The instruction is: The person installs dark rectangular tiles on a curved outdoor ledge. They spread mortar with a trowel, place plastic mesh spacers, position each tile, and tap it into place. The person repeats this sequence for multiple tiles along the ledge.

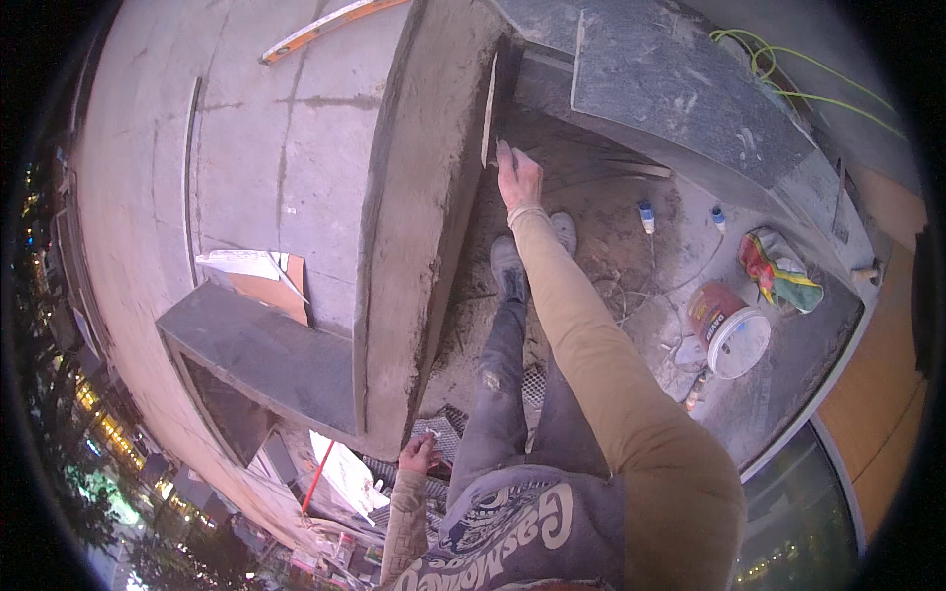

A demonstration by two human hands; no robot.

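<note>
My right hand [519, 179] stretches forward to the inner face of a grey, freshly coated wall [419, 197]. Its fingers are closed on a thin, flat, pale tool [489, 113], seen nearly edge-on along the wall, so its exact kind does not show. Low beside the near end of the same wall is my left hand [419, 453], its fingers curled together. Something small and pale shows at those fingertips, too small to name. My shoes stand on the dusty floor inside the walled space.
On the right are a bucket [739, 343], a colourful bag [778, 271], blue plugs [645, 217] with cables and a dark slab [680, 89]. Left of the wall lie an orange-edged level [325, 30], a long straight bar [190, 177] and cardboard [271, 286]. Metal mesh [443, 433] lies near my legs.
</note>
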